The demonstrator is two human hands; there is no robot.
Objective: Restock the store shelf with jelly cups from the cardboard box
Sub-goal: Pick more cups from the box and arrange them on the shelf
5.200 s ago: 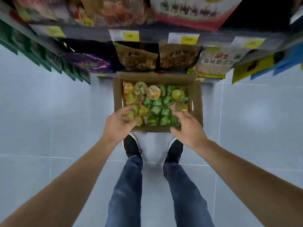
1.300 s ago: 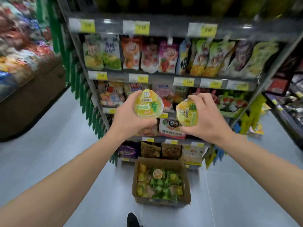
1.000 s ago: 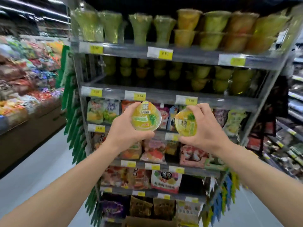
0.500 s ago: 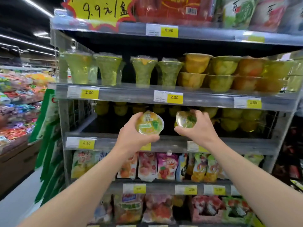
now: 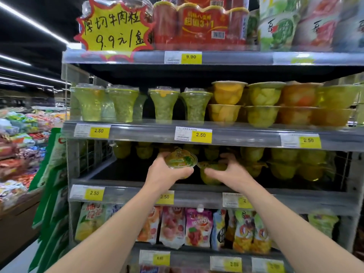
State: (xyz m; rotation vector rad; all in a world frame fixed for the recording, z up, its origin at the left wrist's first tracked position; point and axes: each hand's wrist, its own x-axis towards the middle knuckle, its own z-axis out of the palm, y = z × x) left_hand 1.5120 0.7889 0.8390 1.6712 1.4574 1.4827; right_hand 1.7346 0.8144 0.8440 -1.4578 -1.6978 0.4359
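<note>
My left hand [image 5: 166,174] grips a yellow-green jelly cup [image 5: 180,159] with its lid tilted toward me, just inside the front of the dark jelly shelf [image 5: 122,183]. My right hand [image 5: 231,171] grips a second yellow jelly cup [image 5: 210,175], held low against the shelf floor beside a row of stacked yellow cups [image 5: 283,164] to its right. More yellow cups [image 5: 134,150] stand at the back of this shelf. The cardboard box is out of view.
The shelf above [image 5: 216,133] carries tall green dessert cups [image 5: 126,104] and stacked fruit cups [image 5: 262,104]. Below hang fruit pouches [image 5: 199,227]. A wire side panel [image 5: 92,154] bounds the shelf's left end. Price tags line each shelf edge.
Both hands rose from the box on the floor with one cup each, and in the last half second pushed forward into the jelly shelf, the right one lowering its cup.
</note>
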